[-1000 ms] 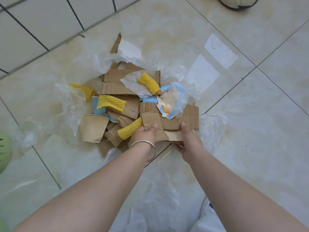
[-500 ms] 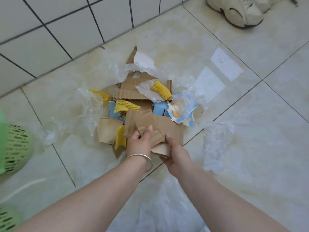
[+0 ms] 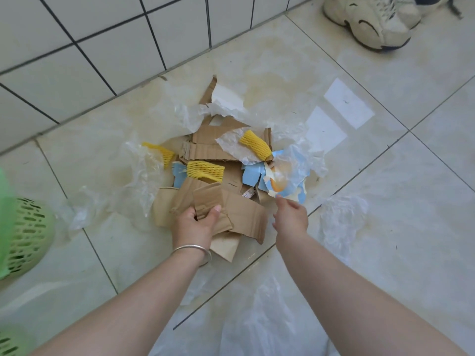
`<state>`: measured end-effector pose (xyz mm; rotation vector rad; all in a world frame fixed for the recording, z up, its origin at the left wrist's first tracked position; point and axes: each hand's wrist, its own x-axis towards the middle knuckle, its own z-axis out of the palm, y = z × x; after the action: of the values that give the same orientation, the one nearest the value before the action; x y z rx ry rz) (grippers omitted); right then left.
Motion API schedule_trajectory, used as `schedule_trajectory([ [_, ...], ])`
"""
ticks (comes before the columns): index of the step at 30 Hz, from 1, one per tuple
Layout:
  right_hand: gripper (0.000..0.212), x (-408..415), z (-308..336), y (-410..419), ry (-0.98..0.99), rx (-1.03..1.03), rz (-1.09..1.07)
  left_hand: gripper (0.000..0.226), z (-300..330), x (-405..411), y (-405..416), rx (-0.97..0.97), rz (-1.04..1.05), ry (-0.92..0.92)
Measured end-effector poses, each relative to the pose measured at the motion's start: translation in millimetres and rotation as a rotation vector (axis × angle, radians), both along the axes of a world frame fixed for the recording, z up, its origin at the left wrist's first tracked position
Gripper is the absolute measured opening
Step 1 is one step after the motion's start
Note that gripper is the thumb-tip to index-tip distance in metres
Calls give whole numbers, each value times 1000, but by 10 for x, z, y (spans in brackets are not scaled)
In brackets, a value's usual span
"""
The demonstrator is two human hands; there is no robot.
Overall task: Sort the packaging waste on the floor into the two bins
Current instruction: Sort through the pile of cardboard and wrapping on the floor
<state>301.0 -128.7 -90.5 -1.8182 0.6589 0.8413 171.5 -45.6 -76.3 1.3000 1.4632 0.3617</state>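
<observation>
A heap of packaging waste lies on the tiled floor. My left hand point(image 3: 198, 222), with a silver bangle on the wrist, grips a bunch of brown cardboard pieces point(image 3: 239, 211) at the heap's near edge. My right hand point(image 3: 291, 214) is off the cardboard, fingers loosely apart, holding nothing; its fingertips reach the torn blue-and-white paper point(image 3: 282, 181). Yellow foam nets point(image 3: 205, 170) point(image 3: 255, 143) point(image 3: 160, 151) lie among more cardboard point(image 3: 210, 145) and a paper cup point(image 3: 164, 209). Clear plastic film point(image 3: 138, 170) surrounds the heap.
A green perforated bin point(image 3: 28, 235) stands at the left edge, and a second green bin point(image 3: 10, 343) shows at the bottom left corner. A crumpled plastic bag point(image 3: 341, 217) lies to the right. A white sneaker point(image 3: 372, 19) sits at the top right. A white tiled wall point(image 3: 102, 42) runs behind.
My right hand has let go of the cardboard and moved right toward the blue paper. My left hand keeps the gathered cardboard. The view has tilted up and left, showing more of the bin.
</observation>
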Motion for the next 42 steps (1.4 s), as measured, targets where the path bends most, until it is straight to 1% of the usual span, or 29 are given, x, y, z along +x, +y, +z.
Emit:
schedule_trajectory([
  [2, 35, 94, -3, 39, 52, 7, -14, 12, -28, 26, -18, -11, 1, -9],
  [4, 32, 135, 2, 69, 148, 30, -52, 9, -59, 44, -20, -22, 18, -12],
  [6, 27, 148, -5, 97, 192, 54, -91, 8, -77, 51, -18, -34, 32, -17],
  [10, 24, 147, -34, 156, 177, 55, -144, 9, -99, 14, -9, -47, -9, -16],
  [12, 21, 151, -41, 172, 150, 47, -121, 9, -111, -10, 10, -58, -30, -23],
  [14, 24, 139, -35, 176, 128, 54, -103, 9, -109, -28, 36, -63, -29, -37],
  [16, 24, 104, -3, 188, 128, 94, -118, 9, -87, -37, 70, -63, -16, -60],
  [18, 19, 52, 42, 208, 137, 149, -114, 9, -42, -48, 106, -56, -16, -82],
  [21, 8, -42, 121, 225, 145, 227, -26, 9, 34, -102, 181, -41, -31, -101],
  [25, 6, -126, 264, 196, 157, 321, 89, 10, 138, -221, 321, -3, -30, -107],
  [27, 9, -153, 338, 172, 169, 354, 123, 9, 197, -274, 387, 12, -10, -122],
  [30, 13, -211, 412, 121, 197, 437, 175, 16, 256, -324, 435, 29, 15, -151],
  [33, 16, -305, 419, 60, 223, 504, 289, 18, 277, -356, 428, 32, 23, -175],
  [35, 19, -360, 407, 30, 172, 433, 454, 20, 275, -382, 430, 39, 11, -195],
  [37, 20, -388, 400, 8, 60, 299, 619, 21, 267, -408, 437, 37, 10, -217],
  [39, 25, -396, 411, -9, -47, 202, 722, 20, 259, -426, 438, 23, 23, -249],
  [42, 31, -419, 409, -9, -104, 172, 837, 17, 242, -417, 408, -36, 59, -305],
])
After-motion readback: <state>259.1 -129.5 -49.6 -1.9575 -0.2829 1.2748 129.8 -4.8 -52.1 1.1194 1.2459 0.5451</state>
